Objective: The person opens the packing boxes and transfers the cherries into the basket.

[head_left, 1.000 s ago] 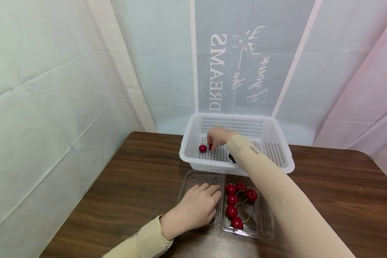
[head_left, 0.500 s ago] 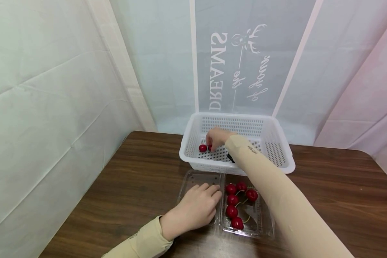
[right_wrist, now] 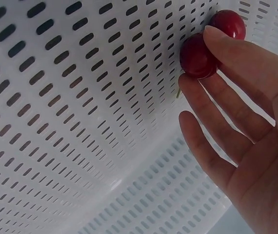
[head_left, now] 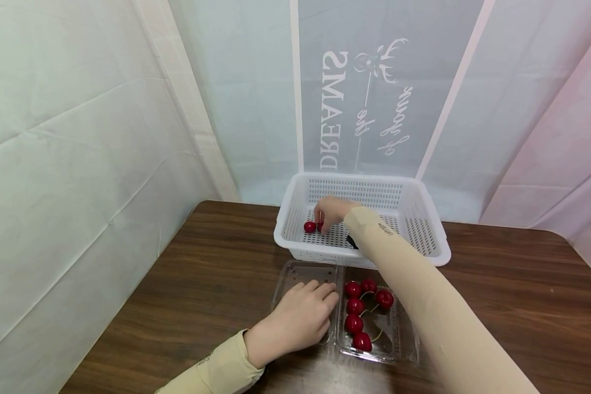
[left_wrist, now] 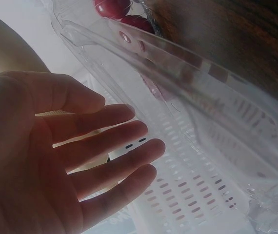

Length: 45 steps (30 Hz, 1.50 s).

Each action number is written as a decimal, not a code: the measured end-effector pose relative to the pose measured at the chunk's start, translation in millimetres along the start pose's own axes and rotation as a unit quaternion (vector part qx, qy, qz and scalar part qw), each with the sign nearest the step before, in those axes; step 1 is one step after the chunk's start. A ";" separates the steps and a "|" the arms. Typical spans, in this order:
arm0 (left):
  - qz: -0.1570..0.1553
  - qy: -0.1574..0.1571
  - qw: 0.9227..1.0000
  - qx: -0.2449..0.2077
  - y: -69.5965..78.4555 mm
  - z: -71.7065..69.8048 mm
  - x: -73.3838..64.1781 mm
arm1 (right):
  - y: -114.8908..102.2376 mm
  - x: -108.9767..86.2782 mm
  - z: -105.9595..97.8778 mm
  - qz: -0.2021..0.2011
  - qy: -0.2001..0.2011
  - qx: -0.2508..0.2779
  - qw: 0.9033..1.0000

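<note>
My right hand reaches into a white perforated basket. In the right wrist view, its thumb and fingers pinch a dark red cherry with a short bit of green stem showing. A second cherry lies right beside that one, on the basket floor. My left hand, fingers extended, is at the clear plastic lid of a hinged box; whether it presses on the lid is unclear. Several red cherries, some with stems, lie in the box's clear tray.
The box lies in front of the basket on a dark wood-grain table. A curtain with white lettering hangs behind the basket, and pale cloth stands at the left. A small black object shows under the right wrist.
</note>
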<state>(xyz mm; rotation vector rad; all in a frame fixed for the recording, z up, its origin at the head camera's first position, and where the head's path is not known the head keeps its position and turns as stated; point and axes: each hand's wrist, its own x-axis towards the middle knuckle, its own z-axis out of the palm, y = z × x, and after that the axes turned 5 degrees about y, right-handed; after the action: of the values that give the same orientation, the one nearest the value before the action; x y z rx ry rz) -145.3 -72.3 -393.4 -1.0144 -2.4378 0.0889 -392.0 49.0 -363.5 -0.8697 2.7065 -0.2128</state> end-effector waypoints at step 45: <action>-0.001 0.006 1.000 -0.013 2.4 -1.5 -0.8 | -6.2 -27.4 -40.5 -0.032 0.041 -0.069 0.996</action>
<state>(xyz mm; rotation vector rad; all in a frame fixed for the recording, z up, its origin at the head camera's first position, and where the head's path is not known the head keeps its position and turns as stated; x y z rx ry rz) -142.6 -71.3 -393.0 -1.0212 -2.4349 0.0493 -380.2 62.2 -317.5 -1.0076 2.7990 -0.0782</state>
